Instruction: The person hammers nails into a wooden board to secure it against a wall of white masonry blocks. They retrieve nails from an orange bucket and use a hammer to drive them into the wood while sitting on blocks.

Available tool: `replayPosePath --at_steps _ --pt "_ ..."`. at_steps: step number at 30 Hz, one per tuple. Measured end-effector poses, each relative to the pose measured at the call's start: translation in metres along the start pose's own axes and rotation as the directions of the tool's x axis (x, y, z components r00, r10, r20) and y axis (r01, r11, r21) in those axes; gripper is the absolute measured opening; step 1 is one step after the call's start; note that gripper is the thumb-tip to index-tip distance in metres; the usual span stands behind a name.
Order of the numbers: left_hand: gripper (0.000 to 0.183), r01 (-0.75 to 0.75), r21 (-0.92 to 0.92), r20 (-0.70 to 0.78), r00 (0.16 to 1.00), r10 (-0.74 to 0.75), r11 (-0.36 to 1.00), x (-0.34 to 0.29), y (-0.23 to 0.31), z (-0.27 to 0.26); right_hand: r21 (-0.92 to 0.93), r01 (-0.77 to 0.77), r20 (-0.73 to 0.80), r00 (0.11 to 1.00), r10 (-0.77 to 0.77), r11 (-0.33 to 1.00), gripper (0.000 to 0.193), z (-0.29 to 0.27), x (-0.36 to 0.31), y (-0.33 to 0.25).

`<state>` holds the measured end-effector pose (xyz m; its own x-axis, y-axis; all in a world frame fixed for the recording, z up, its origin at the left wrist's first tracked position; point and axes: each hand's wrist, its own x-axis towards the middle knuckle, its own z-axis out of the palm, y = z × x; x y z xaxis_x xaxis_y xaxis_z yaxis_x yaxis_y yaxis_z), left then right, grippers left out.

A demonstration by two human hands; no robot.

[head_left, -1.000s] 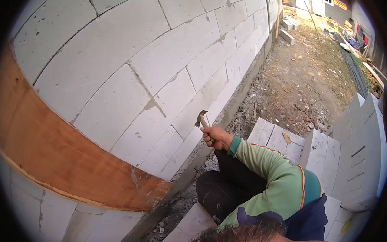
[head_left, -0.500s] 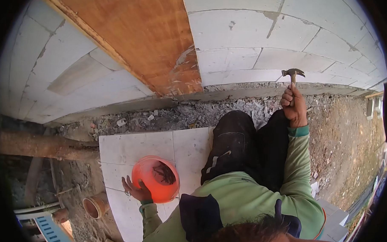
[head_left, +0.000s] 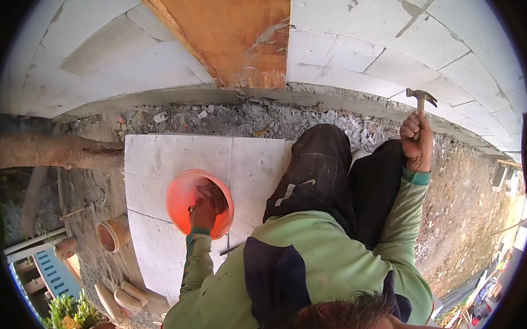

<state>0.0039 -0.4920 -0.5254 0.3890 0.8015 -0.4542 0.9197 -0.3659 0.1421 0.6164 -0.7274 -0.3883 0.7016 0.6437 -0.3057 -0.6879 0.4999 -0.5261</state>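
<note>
My right hand (head_left: pixel 418 140) is closed round the wooden handle of a claw hammer (head_left: pixel 422 95), its metal head up in front of the white block wall. To my left an orange-red plastic bucket (head_left: pixel 180 196) stands on a surface of white blocks (head_left: pixel 170 151). My left hand (head_left: pixel 203 215) reaches down inside the bucket, over a small heap of dark, thin pieces (head_left: pixel 219 199), perhaps nails. The fingertips blend into the heap, so whether they grip anything is hidden.
Ahead rises a white block wall (head_left: pixel 352 51) with an orange-brown wooden panel (head_left: pixel 241 37). Rubble (head_left: pixel 244 117) lies along its foot. On the left are a thick log (head_left: pixel 54 151), a clay-coloured pot (head_left: pixel 110 235) and a blue slotted panel (head_left: pixel 55 271). Bare soil (head_left: pixel 456 198) stretches out rightward.
My left hand has moved from the bucket's outer left side to inside it. The right hand still holds the hammer upright. The whole view has shifted slightly.
</note>
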Motion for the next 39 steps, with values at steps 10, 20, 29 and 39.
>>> replayPosePath --at_steps 10,20,29,39 --pt "0.041 0.163 0.032 0.179 0.97 -0.166 0.986 0.016 0.028 -0.01 0.018 -0.001 0.023 1.0 0.001 1.0 0.014 -0.003 -0.002 -0.006" --pt "0.031 0.119 0.145 0.108 0.985 -0.135 0.982 0.04 0.006 0.015 0.012 -0.022 0.075 0.997 0.021 1.0 0.016 -0.012 0.001 -0.012" --pt "0.031 0.165 0.128 0.171 0.968 -0.185 0.978 0.044 0.007 0.018 0.009 -0.031 0.083 0.996 0.03 0.999 0.016 -0.011 0.003 -0.009" --pt "0.043 0.145 0.212 0.242 0.95 -0.196 0.966 0.033 0.028 -0.022 -0.04 -0.004 0.068 0.998 0.007 0.999 0.016 -0.012 0.001 -0.009"
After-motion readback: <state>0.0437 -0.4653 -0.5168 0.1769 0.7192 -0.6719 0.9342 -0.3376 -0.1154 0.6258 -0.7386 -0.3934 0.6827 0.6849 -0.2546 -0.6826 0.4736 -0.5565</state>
